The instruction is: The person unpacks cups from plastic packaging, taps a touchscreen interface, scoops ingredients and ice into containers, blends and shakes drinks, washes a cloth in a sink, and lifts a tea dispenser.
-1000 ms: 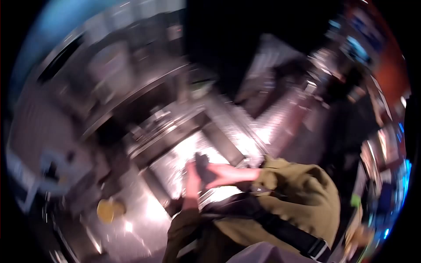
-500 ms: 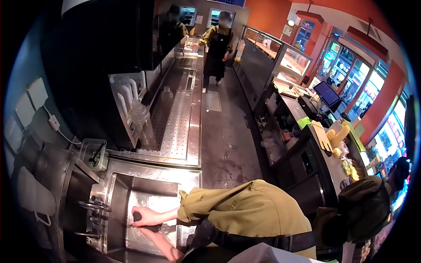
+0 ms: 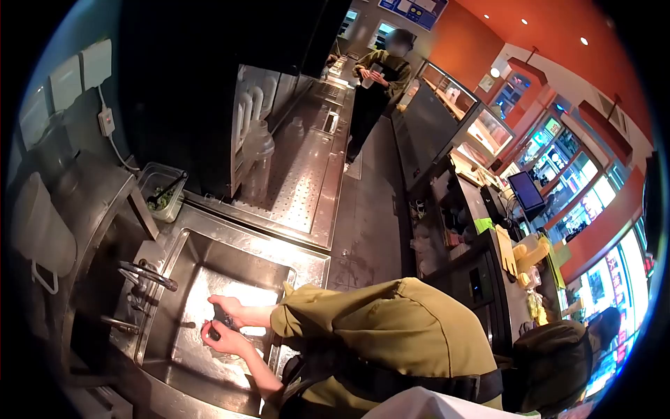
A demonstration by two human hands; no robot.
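Observation:
Both my hands are low over the steel sink basin (image 3: 162, 307). My right hand (image 3: 236, 311), the upper one in the view, is closed around a small black object (image 3: 223, 318) whose kind I cannot make out. Just below it, my left hand (image 3: 227, 341) has bent fingers pressed against the same black object. A dark end shows by the left fingertips, but the fingers partly cover it. The curved metal faucet (image 3: 148, 274) stands to the left of my hands. Wet, shiny metal lies beneath them.
A clear plastic container (image 3: 162, 192) with green bits stands behind the sink. Clear plastic cups (image 3: 258, 146) stand by the perforated drain counter (image 3: 296, 195). A co-worker (image 3: 380, 80) in a dark apron stands up the aisle, holding a cup. A counter with a monitor (image 3: 526, 193) runs along the right.
My hands have drawn apart slightly, the right now above the left, with the black object between them. The view has tilted. The co-worker now holds a cup with both hands raised.

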